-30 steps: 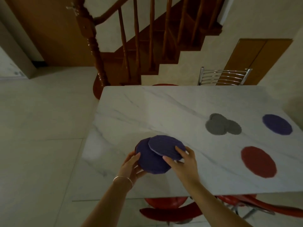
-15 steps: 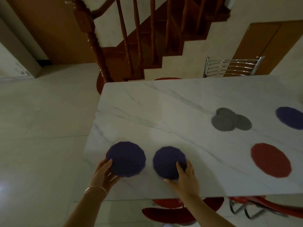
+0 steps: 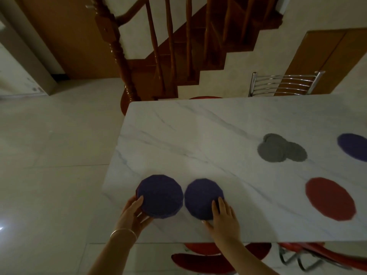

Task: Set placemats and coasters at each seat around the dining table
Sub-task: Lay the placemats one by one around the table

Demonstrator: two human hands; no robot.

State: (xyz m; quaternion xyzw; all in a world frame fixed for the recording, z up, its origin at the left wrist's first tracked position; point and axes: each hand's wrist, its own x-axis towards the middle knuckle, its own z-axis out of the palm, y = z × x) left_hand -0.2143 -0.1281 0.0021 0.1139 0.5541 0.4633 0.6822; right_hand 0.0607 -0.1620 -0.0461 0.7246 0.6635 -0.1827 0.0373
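Two round purple mats sit side by side near the front left corner of the white marble table (image 3: 198,139). My left hand (image 3: 133,214) grips the left purple mat (image 3: 160,195) by its near left edge, thumb on top and fingers under; it looks slightly raised, with another edge showing beneath it. The right purple mat (image 3: 201,195) lies flat. My right hand (image 3: 223,217) rests with flat fingers on its near right edge. A red mat (image 3: 329,197) lies to the right, and another purple mat (image 3: 355,145) lies at the far right edge.
A few grey coasters (image 3: 278,148) overlap in a pile mid-table. A metal chair back (image 3: 284,84) stands at the far side. Red chair seats (image 3: 200,261) show under the near edge. A wooden stair post (image 3: 117,48) and the stairs rise beyond the table's left end.
The two purple mats, held overlapping a second ago, now lie apart side by side. My left hand has drawn its mat left, while my right hand laid the other flat.
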